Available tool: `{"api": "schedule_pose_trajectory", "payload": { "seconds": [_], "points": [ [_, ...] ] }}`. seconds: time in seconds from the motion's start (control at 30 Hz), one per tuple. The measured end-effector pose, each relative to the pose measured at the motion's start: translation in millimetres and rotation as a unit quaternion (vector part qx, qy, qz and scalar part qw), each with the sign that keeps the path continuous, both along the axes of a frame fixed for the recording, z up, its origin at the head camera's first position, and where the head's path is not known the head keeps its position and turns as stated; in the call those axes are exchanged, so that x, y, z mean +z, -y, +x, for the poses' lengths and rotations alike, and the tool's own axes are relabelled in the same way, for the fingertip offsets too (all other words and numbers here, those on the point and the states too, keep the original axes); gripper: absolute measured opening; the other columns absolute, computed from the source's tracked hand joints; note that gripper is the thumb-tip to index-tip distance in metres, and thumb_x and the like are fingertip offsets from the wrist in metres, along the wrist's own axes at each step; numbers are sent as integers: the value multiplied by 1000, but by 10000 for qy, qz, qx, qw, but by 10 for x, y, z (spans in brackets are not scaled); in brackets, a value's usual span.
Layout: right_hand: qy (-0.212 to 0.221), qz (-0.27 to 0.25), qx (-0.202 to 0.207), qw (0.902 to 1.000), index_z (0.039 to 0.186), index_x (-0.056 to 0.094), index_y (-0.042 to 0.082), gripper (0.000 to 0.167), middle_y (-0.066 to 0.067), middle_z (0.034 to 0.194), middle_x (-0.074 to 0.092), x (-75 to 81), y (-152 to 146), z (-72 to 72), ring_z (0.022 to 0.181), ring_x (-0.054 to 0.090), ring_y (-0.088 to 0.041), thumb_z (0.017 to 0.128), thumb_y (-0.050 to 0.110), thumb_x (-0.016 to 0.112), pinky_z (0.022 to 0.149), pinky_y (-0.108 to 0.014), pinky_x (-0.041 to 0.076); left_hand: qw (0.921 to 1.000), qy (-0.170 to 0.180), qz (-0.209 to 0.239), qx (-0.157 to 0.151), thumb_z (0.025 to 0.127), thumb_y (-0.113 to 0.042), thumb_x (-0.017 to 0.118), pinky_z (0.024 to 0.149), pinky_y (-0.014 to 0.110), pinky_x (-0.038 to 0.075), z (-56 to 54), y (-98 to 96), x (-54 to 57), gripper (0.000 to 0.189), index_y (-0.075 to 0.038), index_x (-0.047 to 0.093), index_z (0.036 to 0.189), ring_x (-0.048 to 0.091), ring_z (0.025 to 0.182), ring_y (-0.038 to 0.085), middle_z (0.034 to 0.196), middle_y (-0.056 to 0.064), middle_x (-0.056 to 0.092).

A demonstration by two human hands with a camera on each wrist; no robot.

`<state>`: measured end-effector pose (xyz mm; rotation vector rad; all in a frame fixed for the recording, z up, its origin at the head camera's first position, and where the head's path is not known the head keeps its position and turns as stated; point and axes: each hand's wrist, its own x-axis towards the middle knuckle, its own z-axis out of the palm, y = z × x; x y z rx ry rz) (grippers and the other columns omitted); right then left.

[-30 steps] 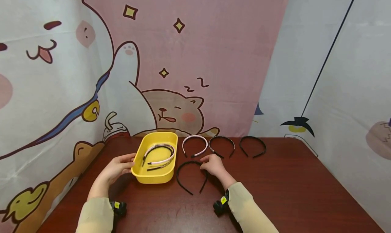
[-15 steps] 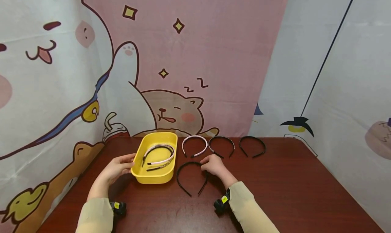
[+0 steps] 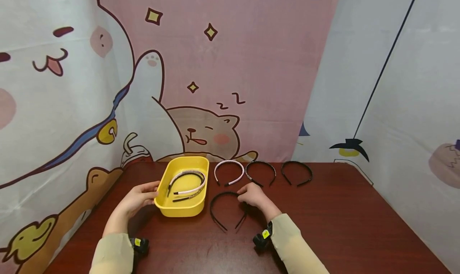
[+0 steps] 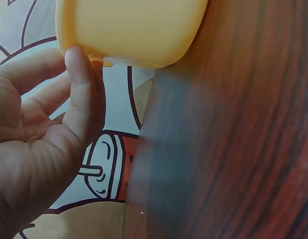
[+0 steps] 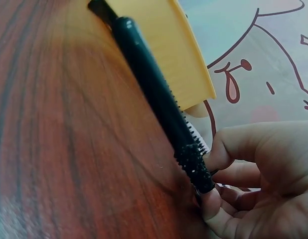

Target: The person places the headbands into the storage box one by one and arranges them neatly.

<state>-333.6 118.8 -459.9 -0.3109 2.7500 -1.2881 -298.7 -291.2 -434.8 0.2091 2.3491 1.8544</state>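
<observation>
Tray being gripped by L hand, blk headband being pinched by R hand.
L thumb + fingers are holding the tray's L rim; tray's sitting in the tbl's L half, far end nr back edge. Inside, pink headband & dark headband are overlapping. Just R of tray, blk headband is curving w/ both ends pointing at tbl's near edge; can't tell if it's fully touching tbl. Beyond it, 2nd pink headband is lying by back edge. R thumb + fingers are gripping blk headband's upper R side. Farther R, speckled headband & plain blk one are lying along back edge, the last nearest back R corner.
</observation>
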Motion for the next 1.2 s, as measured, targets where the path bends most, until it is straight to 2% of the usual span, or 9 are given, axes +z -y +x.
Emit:
{"api": "schedule_pose_trajectory", "payload": {
  "seconds": [0.17,0.43,0.53,0.7,0.97,1.2],
  "points": [
    [29,-60,-47,10000,98,74,3,25,-3,82,65,-2,-3,-3,53,51,-13,75,3,66,51,-26,43,10000,-27,-17,-7,97,-6,56,76,27,54,-4,-5,7,57,11,32,145,60,91,20,125,29,49],
    [-94,-258,-167,9995,95,74,2,21,-2,76,64,-30,-12,-20,50,50,-13,75,4,67,49,-26,44,10000,1,-34,9,97,-7,57,77,27,54,0,-11,22,57,11,32,145,60,91,19,125,28,49],
    [-71,-353,-206,9991,94,75,2,21,-4,81,66,-34,-17,-31,50,52,-13,74,4,67,49,-26,44,10000,-16,-24,0,97,-7,57,77,27,54,0,-7,28,57,11,32,145,60,92,19,125,29,49],
    [119,-563,-239,9981,96,75,1,22,-6,90,69,-37,-27,-55,53,54,-14,75,5,69,50,-26,46,10000,-14,3,15,97,-7,57,77,27,54,-1,-3,32,57,11,32,145,60,91,19,126,29,49],
    [493,-1181,-42,9918,99,72,-6,21,-2,66,58,-77,-88,-77,56,51,-11,79,1,70,51,-24,49,10000,-16,-1,-4,97,-7,56,78,28,54,2,-9,15,57,10,32,145,61,93,20,127,29,49],
    [943,-1568,245,9828,104,69,-10,24,-5,72,58,-55,-155,-75,58,53,-12,82,0,69,54,-27,53,9999,72,3,134,96,-5,57,78,28,54,16,-11,-10,56,10,34,144,61,92,20,125,27,50]
  ]
}}
